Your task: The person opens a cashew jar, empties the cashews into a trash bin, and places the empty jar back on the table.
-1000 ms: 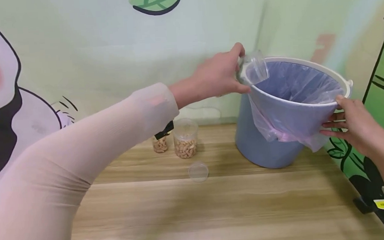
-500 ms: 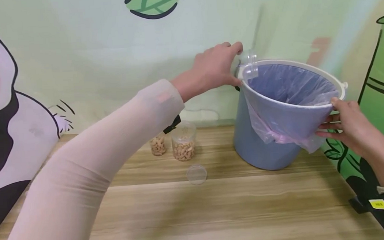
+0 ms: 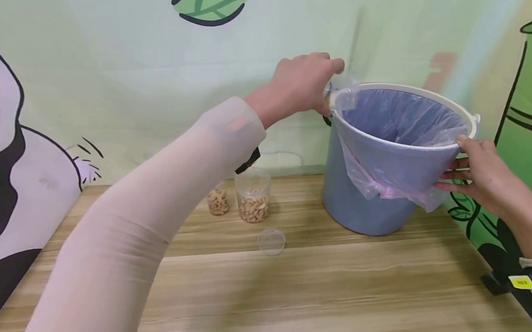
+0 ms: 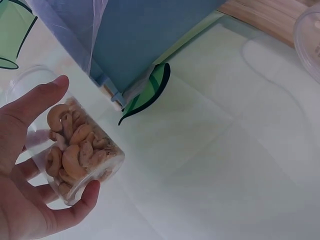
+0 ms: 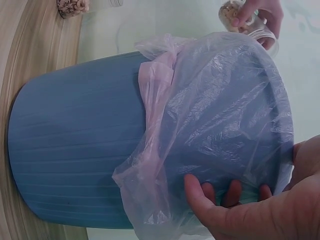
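My left hand grips a small clear jar with cashews inside, held on its side at the bucket's left rim. The left wrist view shows thumb and fingers curled round it, and cashews filling its bottom part. In the right wrist view the jar has its mouth towards the rim. At the bucket's right side, my right hand holds the rim, thumb on top and fingers spread against the outside. The blue bucket stands upright on the table, lined with a thin translucent bag folded over its rim.
A larger clear jar of cashews stands left of the bucket, beside a smaller jar of cashews partly behind my left sleeve. A clear round lid lies on the wooden table. A printed backdrop rises behind.
My left hand has drawn the jar back left from over the bucket's opening, and the jar's mouth now sits slightly lower at the rim. My right hand keeps its hold on the bucket.
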### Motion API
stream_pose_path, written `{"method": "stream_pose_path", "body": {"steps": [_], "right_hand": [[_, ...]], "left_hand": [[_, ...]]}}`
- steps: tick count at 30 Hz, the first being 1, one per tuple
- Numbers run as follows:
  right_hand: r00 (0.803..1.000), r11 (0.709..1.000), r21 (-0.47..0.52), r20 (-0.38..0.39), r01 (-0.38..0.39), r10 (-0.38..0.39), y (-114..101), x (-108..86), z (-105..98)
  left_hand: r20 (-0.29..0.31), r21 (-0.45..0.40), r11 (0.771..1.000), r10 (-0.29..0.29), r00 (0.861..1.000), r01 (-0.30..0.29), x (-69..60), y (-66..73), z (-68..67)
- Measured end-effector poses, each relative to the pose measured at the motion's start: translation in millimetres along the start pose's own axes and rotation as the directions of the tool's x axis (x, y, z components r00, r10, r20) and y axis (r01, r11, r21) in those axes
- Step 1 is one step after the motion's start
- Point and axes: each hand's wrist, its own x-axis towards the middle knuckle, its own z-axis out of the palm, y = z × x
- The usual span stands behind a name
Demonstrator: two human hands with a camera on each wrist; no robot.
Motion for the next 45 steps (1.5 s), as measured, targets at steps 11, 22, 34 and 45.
{"method": "stream_pose_path", "body": {"steps": [11,22,34,45], "right_hand": [[1.0,1.0,-0.016,-0.01,-0.015,0.015,-5.7,-1.0,7.2],[1.0,0.999,-0.048,-0.023,-0.008,0.006,-2.7,0.2,11.1],[1.0,0.998,-0.068,-0.021,0.0,-0.001,-2.3,0.2,14.4],[1.0,0.995,-0.1,-0.028,-0.006,0.004,-1.0,0.8,14.9]], "left_hand": [[0.011,0.133,0.989,0.057,0.998,-0.058,4.1,9.0,-16.6],[0.053,0.178,0.982,0.055,0.997,-0.063,4.1,12.9,-32.1],[0.104,0.245,0.967,0.04,0.994,-0.065,10.1,19.5,-32.2],[0.096,0.26,0.963,0.047,0.994,-0.07,11.0,20.4,-34.2]]}}
